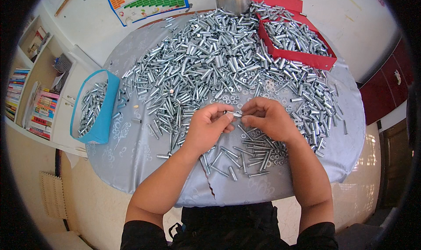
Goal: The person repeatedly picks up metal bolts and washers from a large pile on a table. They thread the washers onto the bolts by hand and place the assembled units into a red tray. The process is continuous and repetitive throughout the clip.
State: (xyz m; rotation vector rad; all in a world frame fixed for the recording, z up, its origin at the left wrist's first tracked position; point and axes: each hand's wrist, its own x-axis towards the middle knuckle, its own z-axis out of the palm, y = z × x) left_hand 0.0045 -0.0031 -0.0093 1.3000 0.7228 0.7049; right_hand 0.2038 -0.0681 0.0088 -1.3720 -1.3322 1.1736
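A slim silver bolt [234, 114] spans the small gap between my two hands above the table. My left hand [211, 124] pinches one end between thumb and fingers. The fingers of my right hand [268, 117] are closed at its other end; whether they also hold a small nut or washer is hidden. Below my hands lies a loose group of long bolts [243, 156], with flat washers [276, 156] beside them near my right wrist. Just beyond my fingers, more washers and nuts [263, 88] are scattered on the cloth.
A big heap of metal sleeves and bolts [206, 53] covers the table's far half. A blue bin [101, 123] of parts stands left, a red box [302, 59] of parts at the far right. Behind the heap is a steel pot [233, 0]. Grey cloth [144, 175] covers the round table.
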